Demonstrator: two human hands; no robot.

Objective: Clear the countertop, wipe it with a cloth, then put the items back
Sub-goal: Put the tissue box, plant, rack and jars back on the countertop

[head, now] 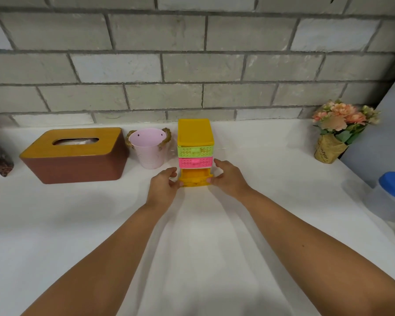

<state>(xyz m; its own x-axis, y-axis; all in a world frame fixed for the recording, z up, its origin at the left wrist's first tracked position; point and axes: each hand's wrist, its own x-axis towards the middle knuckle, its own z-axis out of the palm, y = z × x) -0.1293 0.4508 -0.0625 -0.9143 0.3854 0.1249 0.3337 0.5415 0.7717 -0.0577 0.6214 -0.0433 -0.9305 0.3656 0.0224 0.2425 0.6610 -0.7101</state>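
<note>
left hand | right hand | pinching yellow drawer sides | arms extended

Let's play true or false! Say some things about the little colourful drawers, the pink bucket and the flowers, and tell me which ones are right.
1. The left hand and the right hand both hold the yellow bottom drawer of the drawer tower. True.
2. The pink bucket stands to the right of the tower. False: it stands on the tower's left, between it and the tissue box.
3. The tower's middle drawer is pink. True.
4. The flowers lie tipped over. False: they stand upright by the wall, far to the right.
5. All three drawers are pushed in. False: the bottom one is pulled out a little.
</note>
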